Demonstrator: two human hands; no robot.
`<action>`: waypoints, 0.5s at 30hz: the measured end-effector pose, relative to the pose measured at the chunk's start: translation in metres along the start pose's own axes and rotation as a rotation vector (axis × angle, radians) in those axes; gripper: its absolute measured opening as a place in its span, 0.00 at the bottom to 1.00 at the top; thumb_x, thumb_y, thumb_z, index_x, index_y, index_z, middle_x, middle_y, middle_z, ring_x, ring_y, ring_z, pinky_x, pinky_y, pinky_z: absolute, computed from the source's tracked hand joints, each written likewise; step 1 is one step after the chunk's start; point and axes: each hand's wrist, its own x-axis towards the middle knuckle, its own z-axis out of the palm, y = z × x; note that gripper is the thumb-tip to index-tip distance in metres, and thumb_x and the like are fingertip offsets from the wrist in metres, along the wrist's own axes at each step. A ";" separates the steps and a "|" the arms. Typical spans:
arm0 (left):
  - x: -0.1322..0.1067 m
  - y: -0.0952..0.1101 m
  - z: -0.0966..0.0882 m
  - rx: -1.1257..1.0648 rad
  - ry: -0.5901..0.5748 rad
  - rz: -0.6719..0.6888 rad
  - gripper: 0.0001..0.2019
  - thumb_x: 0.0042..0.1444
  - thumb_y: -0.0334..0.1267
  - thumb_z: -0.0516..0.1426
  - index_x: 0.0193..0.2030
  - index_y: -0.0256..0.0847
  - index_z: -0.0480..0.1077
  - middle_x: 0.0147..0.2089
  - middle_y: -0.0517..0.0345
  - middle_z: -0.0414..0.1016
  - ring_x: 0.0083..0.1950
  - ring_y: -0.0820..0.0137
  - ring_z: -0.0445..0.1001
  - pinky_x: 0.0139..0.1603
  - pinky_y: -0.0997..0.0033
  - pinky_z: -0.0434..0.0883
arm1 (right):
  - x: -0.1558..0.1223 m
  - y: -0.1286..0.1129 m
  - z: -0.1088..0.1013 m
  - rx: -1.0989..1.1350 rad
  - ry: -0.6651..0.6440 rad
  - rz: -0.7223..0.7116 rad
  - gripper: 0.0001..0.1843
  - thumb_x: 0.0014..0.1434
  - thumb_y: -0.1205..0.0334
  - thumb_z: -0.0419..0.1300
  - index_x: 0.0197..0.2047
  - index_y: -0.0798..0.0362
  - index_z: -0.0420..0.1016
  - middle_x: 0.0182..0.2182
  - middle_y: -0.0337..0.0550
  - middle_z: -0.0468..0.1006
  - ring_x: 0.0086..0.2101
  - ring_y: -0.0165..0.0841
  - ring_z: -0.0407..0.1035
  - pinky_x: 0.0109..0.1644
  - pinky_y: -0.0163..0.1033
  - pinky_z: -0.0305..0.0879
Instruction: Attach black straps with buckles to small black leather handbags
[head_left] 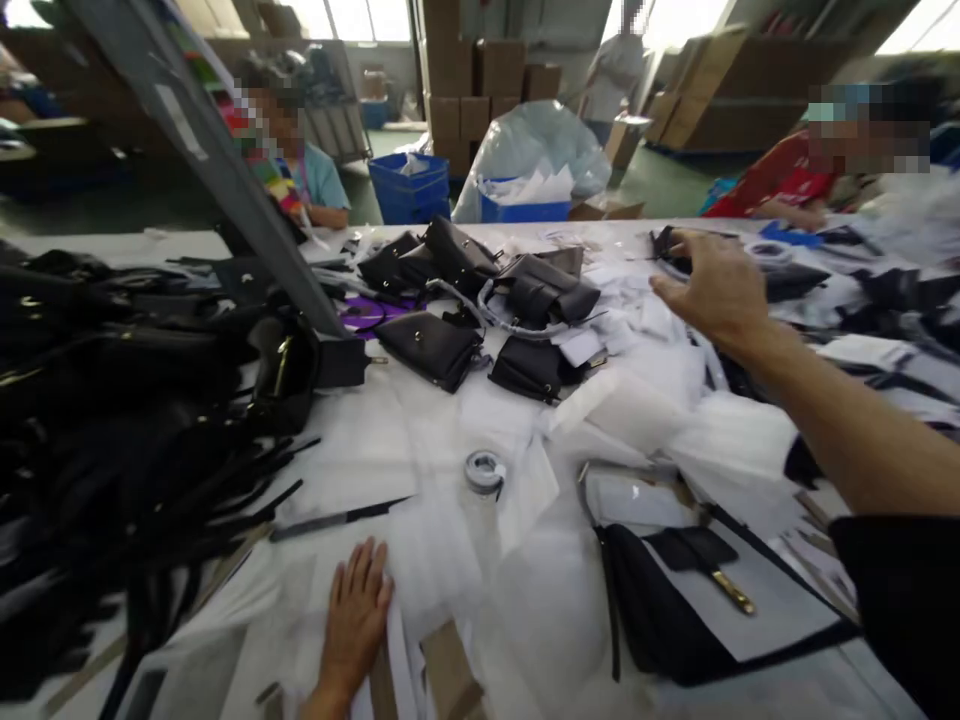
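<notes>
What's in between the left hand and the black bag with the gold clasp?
Between the left hand and the black bag lies white sheeting, with a brown piece lower down, nearer the hand. The head view shows it.

Cardboard boxes [501,68] stand stacked at the rear. A blue bin [407,195] stands near a large translucent plastic bag [551,130].
</notes>
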 end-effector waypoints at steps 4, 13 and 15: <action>0.001 0.001 -0.005 0.055 -0.096 -0.038 0.24 0.63 0.38 0.44 0.65 0.38 0.63 0.67 0.45 0.64 0.68 0.59 0.60 0.69 0.53 0.53 | -0.117 -0.100 0.090 0.317 -0.572 -0.329 0.20 0.59 0.60 0.58 0.55 0.55 0.71 0.45 0.52 0.79 0.44 0.39 0.73 0.50 0.45 0.67; -0.013 -0.021 0.009 0.113 -0.065 -0.001 0.25 0.62 0.39 0.43 0.64 0.41 0.64 0.67 0.49 0.64 0.69 0.60 0.59 0.68 0.53 0.55 | -0.204 -0.170 0.163 0.205 -0.910 -0.595 0.37 0.49 0.57 0.66 0.60 0.57 0.61 0.40 0.52 0.80 0.43 0.43 0.72 0.53 0.49 0.62; -0.008 -0.008 0.000 0.127 -0.118 -0.040 0.24 0.62 0.38 0.44 0.63 0.42 0.66 0.66 0.51 0.66 0.68 0.62 0.61 0.68 0.56 0.56 | -0.184 -0.147 0.151 0.203 -0.811 -0.580 0.33 0.54 0.59 0.63 0.62 0.54 0.60 0.46 0.53 0.77 0.46 0.42 0.70 0.55 0.50 0.61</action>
